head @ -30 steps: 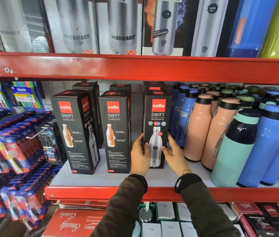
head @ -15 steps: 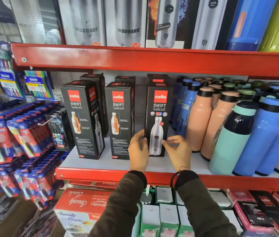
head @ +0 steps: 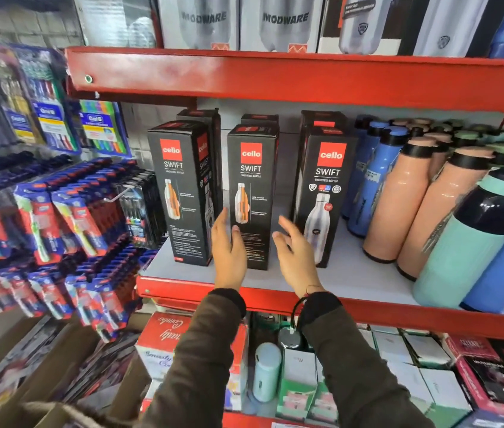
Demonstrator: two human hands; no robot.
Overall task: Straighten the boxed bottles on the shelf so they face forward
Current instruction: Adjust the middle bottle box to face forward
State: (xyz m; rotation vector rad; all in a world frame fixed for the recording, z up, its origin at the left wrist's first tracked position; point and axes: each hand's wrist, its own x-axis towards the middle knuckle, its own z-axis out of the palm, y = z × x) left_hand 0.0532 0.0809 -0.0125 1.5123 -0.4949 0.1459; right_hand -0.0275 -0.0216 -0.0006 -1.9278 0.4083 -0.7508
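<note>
Three black "cello SWIFT" bottle boxes stand in a front row on the white shelf (head: 355, 278), with more boxes behind them. The left box (head: 182, 193) is turned, showing its front and right side. The middle box (head: 252, 186) and the right box (head: 324, 193) face forward. My left hand (head: 229, 251) is open in front of the middle box's left edge. My right hand (head: 295, 254) is open between the middle and right boxes, fingers spread. Neither hand holds anything.
Loose peach (head: 399, 199), blue (head: 371, 180) and mint (head: 463, 242) bottles crowd the shelf's right side. Toothbrush packs (head: 68, 217) hang at the left. A red shelf edge (head: 275, 75) runs above, with boxed bottles on it. White and red boxes (head: 399, 359) fill the shelf below.
Both hands have let go of the right box and shifted left toward the middle box, fingers apart. The camera view has also panned left.
</note>
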